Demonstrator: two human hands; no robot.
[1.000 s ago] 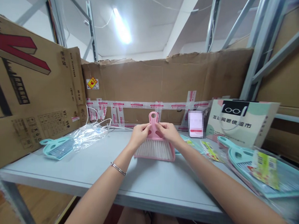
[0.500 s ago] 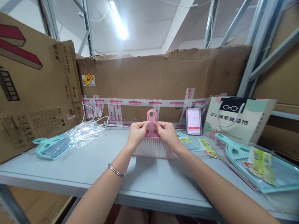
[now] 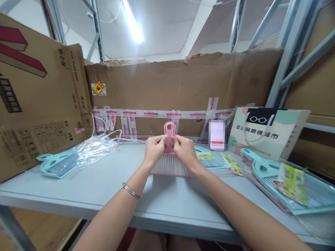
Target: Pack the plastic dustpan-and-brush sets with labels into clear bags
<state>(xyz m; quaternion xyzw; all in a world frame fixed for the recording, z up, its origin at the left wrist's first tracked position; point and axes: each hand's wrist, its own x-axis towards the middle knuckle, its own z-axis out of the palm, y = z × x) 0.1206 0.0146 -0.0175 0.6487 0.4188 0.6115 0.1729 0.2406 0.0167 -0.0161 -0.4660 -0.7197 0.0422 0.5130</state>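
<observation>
A pink brush (image 3: pixel 170 147) with white bristles is held upright at the middle of the table, its looped handle at the top and bristles pointing down. My left hand (image 3: pixel 154 150) pinches its left side below the loop. On the right side, my right hand (image 3: pixel 185 151) grips it the same way, thumbs close together. A pink edge shows along the bottom of the bristles; what lies behind is mostly hidden. Just right of my right hand, a teal dustpan set (image 3: pixel 210 159) with a yellow-green label lies on the table.
On the grey table (image 3: pixel 106 189), a teal dustpan set (image 3: pixel 58 165) and crumpled clear plastic (image 3: pixel 97 150) lie left. Right are packaged teal sets (image 3: pixel 314 191), a loose label (image 3: pixel 232 164), a blurred upright phone-like object (image 3: pixel 217 135) and a paper bag (image 3: pixel 267 133). Cardboard (image 3: pixel 158 84) stands behind.
My right hand has shifted very slightly left along with the brush's right side, and more of the teal set beside it shows. Both hands keep their grip.
</observation>
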